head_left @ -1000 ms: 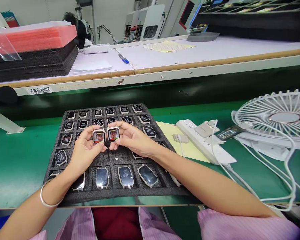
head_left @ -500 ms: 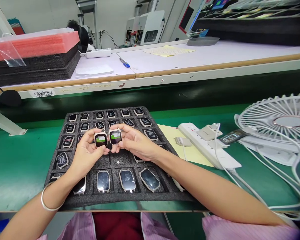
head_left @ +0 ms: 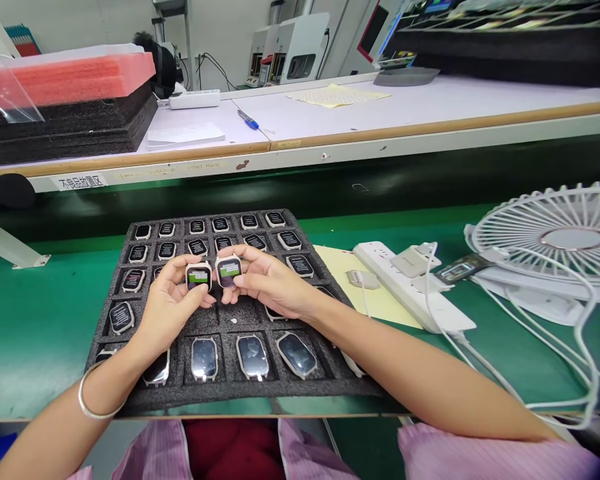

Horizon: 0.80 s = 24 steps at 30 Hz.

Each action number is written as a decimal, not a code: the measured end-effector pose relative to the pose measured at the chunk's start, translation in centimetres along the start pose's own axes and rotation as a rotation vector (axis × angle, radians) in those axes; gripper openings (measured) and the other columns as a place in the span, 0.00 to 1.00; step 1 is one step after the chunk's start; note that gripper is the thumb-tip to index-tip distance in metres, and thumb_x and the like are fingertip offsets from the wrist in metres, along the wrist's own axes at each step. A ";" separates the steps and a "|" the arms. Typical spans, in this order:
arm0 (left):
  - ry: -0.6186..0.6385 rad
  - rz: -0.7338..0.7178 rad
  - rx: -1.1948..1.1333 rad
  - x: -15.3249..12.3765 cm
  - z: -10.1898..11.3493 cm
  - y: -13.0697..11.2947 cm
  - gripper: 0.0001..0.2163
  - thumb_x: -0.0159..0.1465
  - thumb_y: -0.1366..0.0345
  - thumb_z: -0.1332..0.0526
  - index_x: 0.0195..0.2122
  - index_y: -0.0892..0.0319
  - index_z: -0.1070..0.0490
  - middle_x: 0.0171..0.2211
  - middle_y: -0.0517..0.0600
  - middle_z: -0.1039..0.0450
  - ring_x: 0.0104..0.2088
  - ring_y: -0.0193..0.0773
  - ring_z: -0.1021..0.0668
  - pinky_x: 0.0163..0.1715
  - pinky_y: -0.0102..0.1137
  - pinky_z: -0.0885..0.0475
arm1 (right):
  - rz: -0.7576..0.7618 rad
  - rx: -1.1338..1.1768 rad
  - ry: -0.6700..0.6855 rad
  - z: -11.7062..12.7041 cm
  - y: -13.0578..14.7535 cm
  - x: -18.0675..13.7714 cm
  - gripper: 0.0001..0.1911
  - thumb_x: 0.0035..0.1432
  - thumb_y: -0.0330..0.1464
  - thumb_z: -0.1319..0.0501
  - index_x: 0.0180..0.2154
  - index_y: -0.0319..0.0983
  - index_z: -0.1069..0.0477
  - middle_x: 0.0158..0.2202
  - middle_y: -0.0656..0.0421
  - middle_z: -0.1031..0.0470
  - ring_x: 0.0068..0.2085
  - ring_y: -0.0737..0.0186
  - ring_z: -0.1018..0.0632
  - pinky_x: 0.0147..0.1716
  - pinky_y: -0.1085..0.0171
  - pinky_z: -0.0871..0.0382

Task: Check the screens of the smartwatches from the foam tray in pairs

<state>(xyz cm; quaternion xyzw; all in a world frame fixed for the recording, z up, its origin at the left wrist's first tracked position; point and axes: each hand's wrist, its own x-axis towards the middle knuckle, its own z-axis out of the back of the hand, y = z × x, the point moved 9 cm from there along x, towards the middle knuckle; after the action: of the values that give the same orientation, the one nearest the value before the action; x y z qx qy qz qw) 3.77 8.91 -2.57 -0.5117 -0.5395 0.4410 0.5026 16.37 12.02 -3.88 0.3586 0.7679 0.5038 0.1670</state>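
My left hand holds a small smartwatch body with a lit screen showing a green bar. My right hand holds a second smartwatch body beside it, its screen lit the same way. Both are raised just above a black foam tray on the green bench. The tray's pockets hold several more watch bodies, lit ones in the far rows and dark-screened ones in the near row. A silver bangle sits on my left wrist.
A white power strip with plugged adapters and white cables lies right of the tray on a yellow sheet. A white fan lies at the far right. Behind, a raised shelf carries stacked black and pink foam, papers and a pen.
Both watch screens changed from a picture with a red and green bar to a dark screen with a green bar. My hands stayed in nearly the same place.
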 end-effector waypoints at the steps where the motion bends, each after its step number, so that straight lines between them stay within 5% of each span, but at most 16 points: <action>1: -0.006 0.002 0.009 0.0 0.1 0.0 0.19 0.56 0.65 0.31 0.47 0.58 0.33 0.40 0.49 0.24 0.25 0.31 0.20 0.29 0.28 0.21 | 0.002 -0.004 0.006 0.0 0.0 0.0 0.21 0.56 0.29 0.32 0.51 0.39 0.34 0.40 0.58 0.22 0.32 0.64 0.18 0.34 0.66 0.25; 18: 0.010 0.038 0.010 -0.1 0.2 0.5 0.15 0.59 0.62 0.33 0.45 0.58 0.32 0.40 0.49 0.25 0.24 0.34 0.19 0.26 0.29 0.21 | -0.008 -0.057 -0.015 0.3 -0.4 0.0 0.21 0.57 0.37 0.30 0.48 0.39 0.33 0.35 0.60 0.22 0.26 0.68 0.21 0.29 0.68 0.26; 24: 0.019 0.041 -0.006 -0.1 0.2 0.6 0.16 0.59 0.62 0.33 0.46 0.58 0.32 0.40 0.50 0.25 0.25 0.36 0.18 0.28 0.31 0.20 | 0.005 -0.061 -0.008 0.2 -0.2 0.0 0.20 0.57 0.33 0.30 0.49 0.39 0.33 0.36 0.61 0.23 0.29 0.68 0.21 0.31 0.67 0.26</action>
<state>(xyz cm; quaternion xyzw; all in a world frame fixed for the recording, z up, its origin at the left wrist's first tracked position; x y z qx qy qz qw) 3.66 8.88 -3.14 -0.5283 -0.5253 0.4448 0.4971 16.45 12.11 -4.15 0.3572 0.7505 0.5260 0.1800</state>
